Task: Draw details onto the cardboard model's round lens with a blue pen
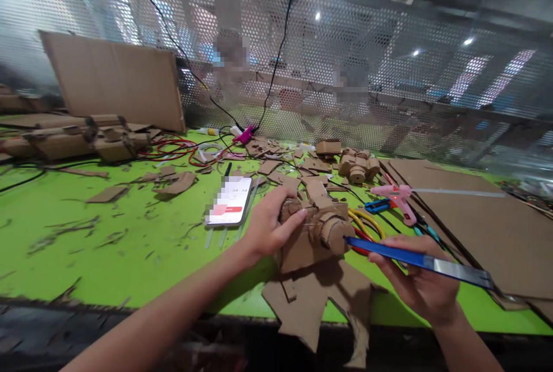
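Note:
In the head view, a brown cardboard model (302, 248) sits over the near part of the green table, with a round disc-ended cylinder (338, 236) on its front. My left hand (276, 219) is closed around its left side, thumb over the front. My right hand (419, 277) grips a slim blue tool (393, 252) with a silver rear end; its exact kind is unclear. The tool's dark narrow tip meets the disc near its middle. Below the model, a jagged cardboard piece (317, 308) overhangs the table's front edge.
A phone (231, 202) lies left of the model. To the right are a pink glue gun (401, 196), a blue cutter (378, 205) and large cardboard sheets (479, 222). Another cardboard model (358, 164) stands behind, amid scraps. Cables run to a magenta plug block (244, 135).

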Tool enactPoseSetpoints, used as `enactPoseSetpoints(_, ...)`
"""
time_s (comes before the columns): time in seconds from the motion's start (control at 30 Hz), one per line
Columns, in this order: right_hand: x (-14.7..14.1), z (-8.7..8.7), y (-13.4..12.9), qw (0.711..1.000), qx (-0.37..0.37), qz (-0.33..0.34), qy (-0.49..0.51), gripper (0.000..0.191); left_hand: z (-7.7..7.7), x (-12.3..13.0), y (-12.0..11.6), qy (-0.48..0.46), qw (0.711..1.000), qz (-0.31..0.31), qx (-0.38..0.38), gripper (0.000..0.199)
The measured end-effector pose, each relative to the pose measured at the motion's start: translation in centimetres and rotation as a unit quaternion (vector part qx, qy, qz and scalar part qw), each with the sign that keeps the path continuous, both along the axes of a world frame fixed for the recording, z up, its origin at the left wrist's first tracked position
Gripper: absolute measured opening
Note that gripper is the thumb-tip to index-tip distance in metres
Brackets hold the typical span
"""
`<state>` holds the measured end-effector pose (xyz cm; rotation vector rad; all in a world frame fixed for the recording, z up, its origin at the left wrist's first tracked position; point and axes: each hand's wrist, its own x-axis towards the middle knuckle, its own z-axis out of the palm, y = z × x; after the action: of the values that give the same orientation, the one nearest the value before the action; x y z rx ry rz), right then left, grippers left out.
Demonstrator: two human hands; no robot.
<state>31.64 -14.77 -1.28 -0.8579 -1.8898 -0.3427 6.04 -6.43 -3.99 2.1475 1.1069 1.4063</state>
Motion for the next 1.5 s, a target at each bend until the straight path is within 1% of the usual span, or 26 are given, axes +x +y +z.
enactPoseSetpoints(0.13, 0.2, 0.3, 0.1, 1.0, -0.008, 0.001, -0.016, 0.015, -0.1, 0.0, 0.0, -0.003, 1.0, 0.001, 0.0, 0.024)
enactPoseSetpoints(0.2, 0.1, 0.7, 0.1, 1.0, -0.01, -0.001, -0.024, 0.012, -0.1, 0.0, -0.1, 0.0, 1.0, -0.005, 0.009, 0.024)
enactPoseSetpoints(0.27, -0.1, 1.1, 0.1, 0.999, -0.007, 0.011, -0.03, 0.011, -0.1, 0.0, -0.2, 0.005, 1.0, -0.016, 0.021, 0.024)
enactPoseSetpoints(0.43, -1.3, 2.1, -0.1, 0.999, 0.012, 0.039, -0.023, 0.018, -0.1, 0.0, -0.3, 0.012, 1.0, -0.014, 0.021, 0.023)
enactPoseSetpoints(0.57, -2.1, 1.5, -0.2, 0.998, 0.03, 0.046, -0.01, 0.021, 0.0, 0.0, -0.3, 0.013, 1.0, -0.012, 0.02, 0.023)
enactPoseSetpoints(0.67, -2.3, 1.0, 0.0, 0.999, 0.05, 0.018, -0.004, 0.018, 0.1, 0.0, -0.3, 0.011, 1.0, -0.014, 0.023, 0.023)
enactPoseSetpoints(0.73, -2.2, 1.1, 0.1, 0.997, 0.067, 0.006, -0.033, 0.017, 0.0, 0.0, -0.2, 0.006, 1.0, -0.009, 0.014, 0.023)
enactPoseSetpoints(0.77, -2.2, 1.3, 0.2, 0.996, 0.07, 0.018, -0.054, 0.015, 0.0, 0.0, -0.2, 0.003, 1.0, -0.006, 0.007, 0.023)
enactPoseSetpoints(0.83, -2.2, 1.8, 0.1, 0.993, 0.049, 0.061, -0.086, 0.011, -0.1, -0.1, 0.0, -0.001, 1.0, -0.003, -0.008, 0.024)
enactPoseSetpoints(0.9, -2.0, 2.3, 0.0, 0.991, 0.017, 0.093, -0.09, 0.01, -0.2, -0.1, 0.1, -0.005, 1.0, -0.002, -0.016, 0.025)
enactPoseSetpoints(0.93, -1.9, 2.5, -0.1, 0.991, 0.004, 0.099, -0.09, 0.012, -0.2, -0.1, 0.2, -0.006, 1.0, -0.002, -0.019, 0.026)
enactPoseSetpoints(1.03, -1.6, 2.9, -0.4, 0.99, -0.019, 0.088, -0.108, 0.02, -0.2, -0.1, 0.3, -0.008, 1.0, 0.0, -0.023, 0.027)
enactPoseSetpoints(1.2, -1.3, 3.5, -0.7, 0.986, -0.011, 0.082, -0.145, 0.016, 0.0, -0.1, 0.1, 0.002, 1.0, 0.001, -0.017, 0.025)
enactPoseSetpoints(1.3, -1.6, 3.7, -0.8, 0.986, -0.014, 0.091, -0.142, 0.01, -0.1, -0.1, -0.1, 0.005, 1.0, -0.003, 0.005, 0.024)
enactPoseSetpoints(1.37, -2.0, 3.7, -0.9, 0.988, -0.011, 0.082, -0.13, 0.004, -0.2, -0.1, -0.2, 0.01, 1.0, -0.008, 0.019, 0.023)
enactPoseSetpoints(1.5, -2.7, 3.3, -0.9, 0.994, -0.002, 0.041, -0.097, 0.012, -0.3, -0.1, -0.2, 0.02, 0.999, -0.015, 0.036, 0.023)
